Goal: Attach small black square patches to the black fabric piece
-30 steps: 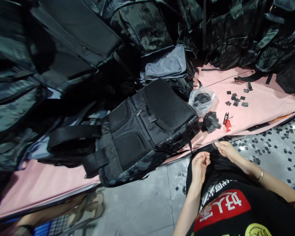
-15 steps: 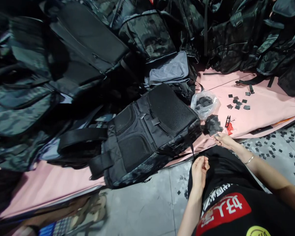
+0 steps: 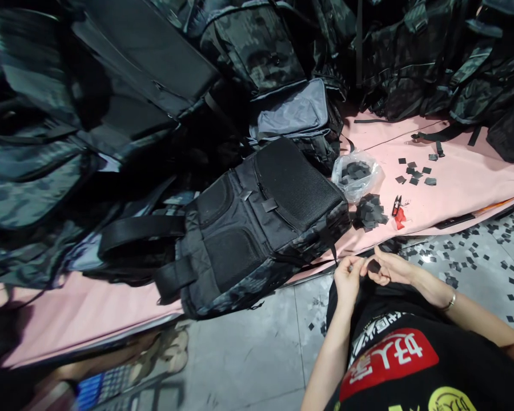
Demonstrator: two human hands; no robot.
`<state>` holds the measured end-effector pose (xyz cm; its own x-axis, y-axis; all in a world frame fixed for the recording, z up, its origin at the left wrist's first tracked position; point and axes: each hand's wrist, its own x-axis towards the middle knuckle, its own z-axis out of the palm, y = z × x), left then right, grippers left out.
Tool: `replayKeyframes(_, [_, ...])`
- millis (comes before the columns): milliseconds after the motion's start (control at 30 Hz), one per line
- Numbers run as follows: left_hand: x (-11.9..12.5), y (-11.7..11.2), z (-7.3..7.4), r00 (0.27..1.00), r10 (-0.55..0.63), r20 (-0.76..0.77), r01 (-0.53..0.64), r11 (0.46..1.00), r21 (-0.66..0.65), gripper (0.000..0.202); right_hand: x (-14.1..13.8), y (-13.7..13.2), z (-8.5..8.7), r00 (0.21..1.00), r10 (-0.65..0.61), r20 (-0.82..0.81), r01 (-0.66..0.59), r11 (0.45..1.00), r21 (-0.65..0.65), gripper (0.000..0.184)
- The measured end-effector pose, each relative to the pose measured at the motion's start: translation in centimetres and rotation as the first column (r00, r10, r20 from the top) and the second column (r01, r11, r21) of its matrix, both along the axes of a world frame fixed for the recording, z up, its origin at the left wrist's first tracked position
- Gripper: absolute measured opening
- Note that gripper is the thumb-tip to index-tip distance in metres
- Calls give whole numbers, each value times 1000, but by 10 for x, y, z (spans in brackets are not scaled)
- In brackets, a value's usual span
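Note:
My left hand (image 3: 346, 281) and my right hand (image 3: 389, 268) meet just below the table edge, in front of my black shirt. Between their fingertips is a small black square patch (image 3: 373, 266). My right hand's fingers are closed on it, and my left hand's fingers pinch at its left edge. A black backpack (image 3: 261, 222) lies face up on the pink table cover (image 3: 454, 188), just left of my hands. A loose pile of black square patches (image 3: 369, 212) sits at the table edge above my hands.
A clear plastic bag (image 3: 353, 173) of patches and red thread snips (image 3: 396, 209) lie near the pile. Several dark camouflage backpacks (image 3: 257, 51) are stacked behind and to the left. Small black squares litter the grey floor (image 3: 475, 262) at right.
My right hand reached up to the pile at the table edge, then came back down with a black patch. My left hand rose to meet it.

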<state>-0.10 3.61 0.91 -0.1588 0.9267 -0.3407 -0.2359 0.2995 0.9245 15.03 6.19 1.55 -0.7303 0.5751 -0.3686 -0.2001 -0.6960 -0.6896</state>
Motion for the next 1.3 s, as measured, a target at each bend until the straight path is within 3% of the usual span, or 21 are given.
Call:
replayKeyframes(67, [-7,0,-1,992,82,95,-84,996,11,27,3,0,-2,998,-65,-15,66,997,32,41])
replayKeyframes(167, [-16,-1,-2,952,169,255,-164,986,-41,28,6,0,-14,978,-185,97,172,976,132,35])
replayKeyframes(300, [-19,-5,-2,937,124,327,-100,991,-87,24,3,0,-28,927,-296,231,251,946,208,39])
replayKeyframes(500, [-6,-12,-2,936,12,351,12,998,-67,23,-3,-1,-24,832,-480,278,391,863,319,50])
replayKeyframes(733, [4,-1,-2,987,-85,138,91,995,-35,28,-2,-3,-21,896,-329,299,232,920,317,51])
replayKeyframes(833, [7,10,-3,993,-118,21,118,993,7,27,3,-2,-17,901,-324,289,237,925,297,50])
replayKeyframes(900, [10,22,-6,996,-82,-26,83,996,36,29,10,-1,-14,928,-305,212,264,943,200,48])
replayKeyframes(1000, [20,52,-16,998,-2,60,0,1000,22,31,24,1,-14,932,-346,108,336,937,96,39])
replayKeyframes(1167, [42,106,-38,976,70,207,-55,995,-77,33,40,4,-27,863,-459,210,434,887,158,36])
replayKeyframes(1300, [50,106,-46,983,13,181,5,995,-95,31,43,9,-36,793,-519,319,460,853,246,43])
